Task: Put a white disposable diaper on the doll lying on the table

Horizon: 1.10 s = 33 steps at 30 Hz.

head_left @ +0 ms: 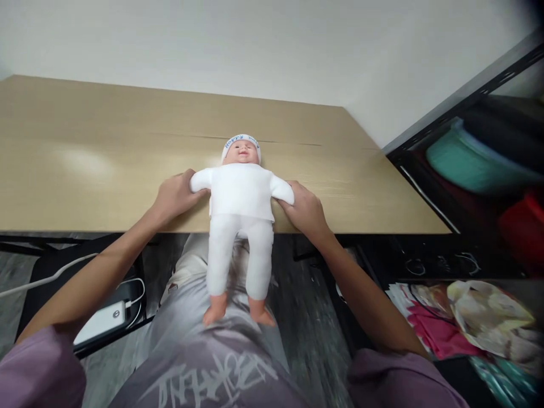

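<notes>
A baby doll (pixel 241 198) in a white top, white trousers and a white cap with blue letters lies face up on the near edge of a light wooden table (pixel 106 170). Its legs hang over the edge above my lap, bare feet down. My left hand (pixel 174 195) grips the doll's sleeve on the left side of the picture. My right hand (pixel 304 209) holds the other sleeve and the side of the top.
A white power bank (pixel 102 322) with white cables lies on a dark seat at lower left. A black shelf (pixel 467 96) at right holds teal and red items. Colourful bags (pixel 463 320) lie on the floor at lower right.
</notes>
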Available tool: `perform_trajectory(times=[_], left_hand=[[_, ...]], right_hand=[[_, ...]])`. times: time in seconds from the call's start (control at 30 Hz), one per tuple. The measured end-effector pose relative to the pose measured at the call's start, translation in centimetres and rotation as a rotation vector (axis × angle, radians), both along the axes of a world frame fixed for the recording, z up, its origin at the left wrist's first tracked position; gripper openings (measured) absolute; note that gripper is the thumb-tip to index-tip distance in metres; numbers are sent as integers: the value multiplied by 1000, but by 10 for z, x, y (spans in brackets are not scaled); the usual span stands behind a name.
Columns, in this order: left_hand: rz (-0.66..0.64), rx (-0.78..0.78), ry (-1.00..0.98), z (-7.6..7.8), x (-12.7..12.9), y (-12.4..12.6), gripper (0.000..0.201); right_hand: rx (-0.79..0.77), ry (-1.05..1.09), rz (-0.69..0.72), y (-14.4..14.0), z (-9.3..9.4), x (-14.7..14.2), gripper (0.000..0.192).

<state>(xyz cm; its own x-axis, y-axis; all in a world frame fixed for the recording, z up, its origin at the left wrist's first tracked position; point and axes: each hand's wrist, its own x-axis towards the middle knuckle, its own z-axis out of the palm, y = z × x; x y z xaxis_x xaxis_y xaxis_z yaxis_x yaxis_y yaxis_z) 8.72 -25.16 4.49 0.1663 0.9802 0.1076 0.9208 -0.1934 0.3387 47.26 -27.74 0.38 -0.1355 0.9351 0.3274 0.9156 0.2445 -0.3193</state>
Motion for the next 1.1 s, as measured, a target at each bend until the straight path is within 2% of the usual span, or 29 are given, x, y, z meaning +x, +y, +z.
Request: perform_trajectory(times=[0.1, 0.23, 0.4, 0.83, 0.97, 1.03, 1.1], left_hand=[[43, 57, -5, -8, -1, 29, 52], [87, 180, 30, -27, -6, 81, 53], [58, 269, 10, -46, -18, 139, 62], [62, 389, -46, -55, -38, 272, 75], [64, 366, -58, -52, -40, 306, 104], [53, 354, -62, -51, -41, 314, 121], [15, 358, -82, -51, -45, 313, 127]], right_hand=[[7, 4, 34, 34, -10, -3, 47], [52, 9, 51, 91, -24, -8, 48], [78, 2, 41, 161, -34, -16, 54], [172, 51, 33, 298, -41, -32, 56], [195, 48, 28, 329, -45, -35, 65], [214, 35, 34, 334, -47, -33, 70], [222, 15, 47, 332, -49, -26, 75]])
